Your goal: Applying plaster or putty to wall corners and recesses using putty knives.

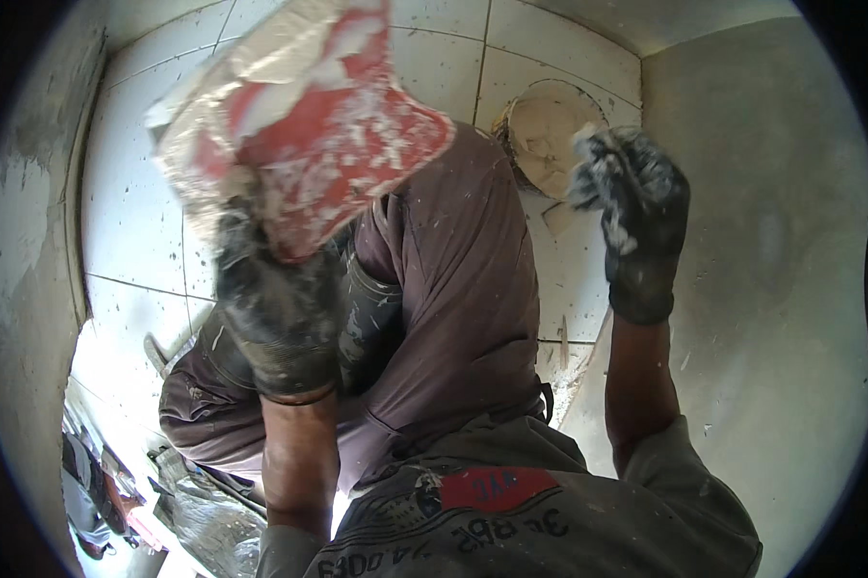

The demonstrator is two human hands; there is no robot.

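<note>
My left hand (pixel 280 294), in a dark, smeared glove, grips a red plastic sheet (pixel 342 135) by its near edge. Thick pale putty (pixel 280 48) coats the sheet's far and left parts, and white smears streak the rest. Its far end runs out of the picture. My right hand (pixel 636 183), gloved too, is raised on the right with its fingers curled together. Whitish paste clings to the fingertips; whatever they pinch is too blurred to make out. Just beyond and left of that hand, a round bucket (pixel 554 135) holds beige paste.
My bent legs (pixel 453 279) take up the middle, above a spattered white tile floor (pixel 131 236). Grey walls rise at left (pixel 25 250) and right (pixel 762 289). A crumpled clear plastic bag (pixel 208 511) lies at lower left, beside dark things I cannot make out.
</note>
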